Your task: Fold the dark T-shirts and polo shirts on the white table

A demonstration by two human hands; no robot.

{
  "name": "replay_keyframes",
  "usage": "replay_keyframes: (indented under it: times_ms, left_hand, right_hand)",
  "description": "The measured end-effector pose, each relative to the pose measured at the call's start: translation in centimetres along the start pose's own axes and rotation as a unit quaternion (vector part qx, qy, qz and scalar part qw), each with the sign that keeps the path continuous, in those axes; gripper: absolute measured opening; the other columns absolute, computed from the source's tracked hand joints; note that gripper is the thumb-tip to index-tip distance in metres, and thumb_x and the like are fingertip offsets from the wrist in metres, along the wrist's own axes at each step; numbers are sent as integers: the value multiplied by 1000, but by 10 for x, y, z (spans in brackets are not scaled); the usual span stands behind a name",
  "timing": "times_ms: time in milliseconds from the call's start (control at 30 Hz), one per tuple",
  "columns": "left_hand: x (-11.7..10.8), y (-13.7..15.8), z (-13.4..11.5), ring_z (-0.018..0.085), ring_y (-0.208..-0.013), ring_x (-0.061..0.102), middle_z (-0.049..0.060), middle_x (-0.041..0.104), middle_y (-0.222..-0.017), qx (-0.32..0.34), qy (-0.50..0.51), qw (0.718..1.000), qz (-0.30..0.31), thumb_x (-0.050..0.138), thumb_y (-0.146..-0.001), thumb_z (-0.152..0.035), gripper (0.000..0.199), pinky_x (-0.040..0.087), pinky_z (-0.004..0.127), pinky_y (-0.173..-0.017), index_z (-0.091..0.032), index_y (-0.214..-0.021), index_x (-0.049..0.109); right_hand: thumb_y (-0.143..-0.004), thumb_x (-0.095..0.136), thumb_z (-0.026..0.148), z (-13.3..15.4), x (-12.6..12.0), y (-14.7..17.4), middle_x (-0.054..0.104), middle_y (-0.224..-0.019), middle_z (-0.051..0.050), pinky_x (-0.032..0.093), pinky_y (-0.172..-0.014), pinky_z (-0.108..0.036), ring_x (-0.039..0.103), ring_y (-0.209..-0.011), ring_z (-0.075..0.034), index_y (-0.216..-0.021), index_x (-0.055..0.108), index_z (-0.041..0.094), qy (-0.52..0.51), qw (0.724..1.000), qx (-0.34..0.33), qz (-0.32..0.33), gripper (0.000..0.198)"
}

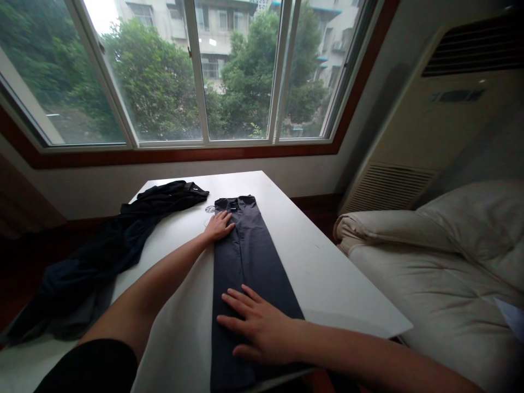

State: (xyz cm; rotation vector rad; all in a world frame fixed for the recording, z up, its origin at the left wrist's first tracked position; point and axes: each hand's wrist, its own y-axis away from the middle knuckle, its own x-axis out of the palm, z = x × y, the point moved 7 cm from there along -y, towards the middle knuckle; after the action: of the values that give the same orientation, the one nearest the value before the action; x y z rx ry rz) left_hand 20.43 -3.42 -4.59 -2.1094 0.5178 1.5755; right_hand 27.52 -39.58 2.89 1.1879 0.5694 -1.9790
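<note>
A dark grey garment (262, 251), which looks like trousers folded lengthwise, lies in a long strip on the white table (327, 273). Its waist end points towards the window. My left hand (220, 225) rests flat near that end, on the left edge, fingers stretched out. Closer to me, my right hand (262, 327) lies on the cloth with its fingers spread. Neither hand grips the fabric. The near end of the garment runs down to the bottom of the view, partly behind my right hand and forearm.
Dark clothes (135, 229) lie heaped along the table's left side and hang over its edge. A cream sofa (429, 267) stands to the right, with a floor-standing air conditioner (434, 120) behind it. Beyond the table is a wide window (204, 82).
</note>
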Motion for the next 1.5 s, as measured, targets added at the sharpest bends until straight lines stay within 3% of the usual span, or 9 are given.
replay_keyframes:
  times_ms: [133,400,600,767,900,1033,1233,1367,1500]
  left_hand:
    - [3,-5,1,34,-158,27,11,34,-171,-17,-11,1000,2,40,-103,-64,67,21,50,-126,-27,-159,46]
    - [4,-8,15,37,-159,23,15,29,-172,-54,0,999,1,36,-103,-67,74,17,55,-126,-24,-164,38]
    - [1,-38,44,41,-157,26,22,27,-171,-133,-6,991,8,43,-98,-71,82,18,54,-125,-18,-161,42]
    - [-6,-65,50,38,-156,29,20,31,-170,-150,0,989,4,50,-97,-61,75,24,51,-124,-16,-157,45]
    - [-6,-72,49,40,-158,21,18,30,-172,-163,-3,987,9,51,-97,-59,70,18,58,-124,-20,-156,47]
    - [-13,-67,32,41,-159,19,19,28,-172,-137,-32,989,-36,48,-101,-55,61,12,62,-126,-17,-148,56]
    - [-26,-45,-18,35,-150,36,18,44,-163,-70,-28,994,-84,50,-103,-49,52,26,53,-124,-17,-142,62]
    - [-26,-7,-57,33,-150,39,16,46,-162,18,-8,997,-69,51,-103,-49,56,29,49,-124,-18,-150,57]
    - [-11,46,-91,33,-157,29,10,35,-171,167,3,986,6,51,-104,-55,61,23,54,-128,-27,-158,49]
  right_hand:
    - [-108,49,55,13,5,4,19,-173,-15,13,-130,-60,12,-162,-35,-166,36,25,12,999,-36,16,66]
    - [-108,52,53,18,7,18,21,-173,-14,16,-130,-59,15,-162,-33,-166,36,26,20,998,-57,26,66]
    - [-108,50,53,12,8,25,21,-173,-12,14,-131,-57,16,-162,-32,-166,36,28,11,998,-54,21,64]
    - [-109,48,56,5,5,27,21,-173,-13,16,-130,-57,17,-161,-32,-165,37,29,8,997,-70,10,64]
    - [-107,52,57,1,0,26,28,-171,-11,20,-130,-53,24,-160,-31,-162,42,31,6,998,-67,6,61]
    - [-107,53,53,1,-3,24,28,-171,-12,17,-131,-56,22,-160,-32,-162,43,29,-16,998,-58,9,60]
    - [-109,48,53,4,1,21,20,-173,-11,12,-131,-58,16,-162,-32,-164,39,29,-32,998,-49,18,61]
    - [-109,50,53,8,-1,24,22,-173,-11,12,-132,-57,17,-161,-31,-164,39,29,-32,998,-50,14,62]
    - [-106,57,50,10,-7,38,36,-168,-12,18,-131,-53,28,-159,-30,-161,46,26,-33,998,-48,3,60]
